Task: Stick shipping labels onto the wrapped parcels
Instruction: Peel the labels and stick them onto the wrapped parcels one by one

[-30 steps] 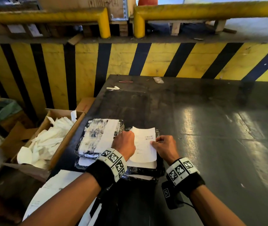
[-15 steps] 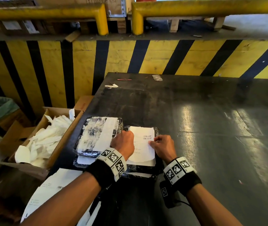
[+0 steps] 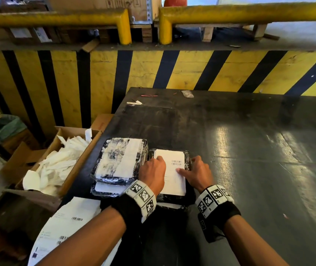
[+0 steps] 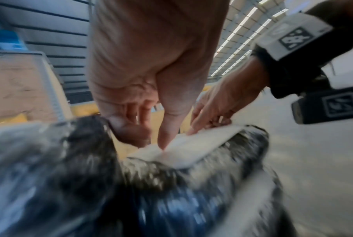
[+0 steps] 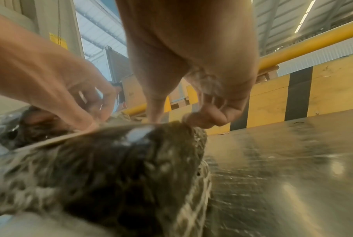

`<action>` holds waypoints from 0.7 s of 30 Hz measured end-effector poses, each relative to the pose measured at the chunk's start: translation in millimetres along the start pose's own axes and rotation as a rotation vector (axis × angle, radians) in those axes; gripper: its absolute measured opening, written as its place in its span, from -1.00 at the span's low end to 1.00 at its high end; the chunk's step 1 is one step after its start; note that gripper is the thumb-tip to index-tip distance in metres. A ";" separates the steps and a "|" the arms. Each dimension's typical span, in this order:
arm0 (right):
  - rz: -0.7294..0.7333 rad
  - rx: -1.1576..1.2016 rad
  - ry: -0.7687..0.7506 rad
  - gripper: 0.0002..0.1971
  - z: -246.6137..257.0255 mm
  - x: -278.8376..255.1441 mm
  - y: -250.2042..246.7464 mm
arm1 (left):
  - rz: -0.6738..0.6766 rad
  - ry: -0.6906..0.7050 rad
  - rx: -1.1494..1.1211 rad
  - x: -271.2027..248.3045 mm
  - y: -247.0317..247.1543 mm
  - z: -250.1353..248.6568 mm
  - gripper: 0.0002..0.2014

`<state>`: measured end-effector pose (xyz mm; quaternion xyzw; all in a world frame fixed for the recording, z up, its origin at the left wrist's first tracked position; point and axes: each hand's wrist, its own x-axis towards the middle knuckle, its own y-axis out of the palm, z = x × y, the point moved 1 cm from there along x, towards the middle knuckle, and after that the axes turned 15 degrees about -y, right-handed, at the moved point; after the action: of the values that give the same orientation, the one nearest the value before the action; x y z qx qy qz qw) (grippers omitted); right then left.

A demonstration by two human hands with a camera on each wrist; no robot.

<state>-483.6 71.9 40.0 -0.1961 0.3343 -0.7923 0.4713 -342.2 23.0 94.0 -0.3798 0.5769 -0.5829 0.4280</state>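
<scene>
Left hand fingers mostly straight, index tip pressing down on white shipping label, other fingers loosely bent beside it, gripping nothing. Right hand fingers extended and slightly spread, tips flat on label's right part, just below the barcode. Label lies flat on top of black wrapped parcel, which sits on dark worktop near its left edge. Second wrapped parcel touching it on the left, stacked on another, white strip on top. Loose label sheets at near left. Cardboard box of white paper scraps left of worktop. Yellow-black striped barrier behind.
</scene>
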 end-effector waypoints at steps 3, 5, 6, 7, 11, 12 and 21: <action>0.012 0.078 -0.039 -0.30 -14.0 -9.7 5.2 | -0.012 0.121 -0.039 -10.4 22.5 2.4 -0.61; 0.070 0.205 -0.052 -0.24 -18.5 -19.0 9.7 | 0.091 0.129 -0.092 -14.2 40.3 7.0 -0.51; 0.090 0.260 -0.053 -0.20 -20.7 -24.5 11.9 | 0.134 0.127 -0.118 -16.9 48.1 9.4 -0.44; 0.098 0.303 -0.064 -0.16 -21.3 -29.4 12.9 | 0.150 0.127 -0.138 -18.7 55.2 11.9 -0.39; 0.103 0.333 -0.156 -0.22 -24.0 -44.8 15.3 | 0.118 0.168 -0.162 -31.3 71.9 18.1 -0.19; 0.097 0.330 -0.181 -0.24 -23.8 -47.6 14.5 | 0.113 0.174 -0.156 -34.6 73.2 18.8 -0.19; 0.103 0.412 -0.294 -0.35 -34.0 -76.2 8.1 | 0.133 0.199 -0.225 -74.5 71.6 22.9 -0.27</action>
<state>-463.4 147.8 10.7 -0.1919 0.1032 -0.7814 0.5848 -290.7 87.2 27.4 -0.3267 0.7020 -0.5195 0.3614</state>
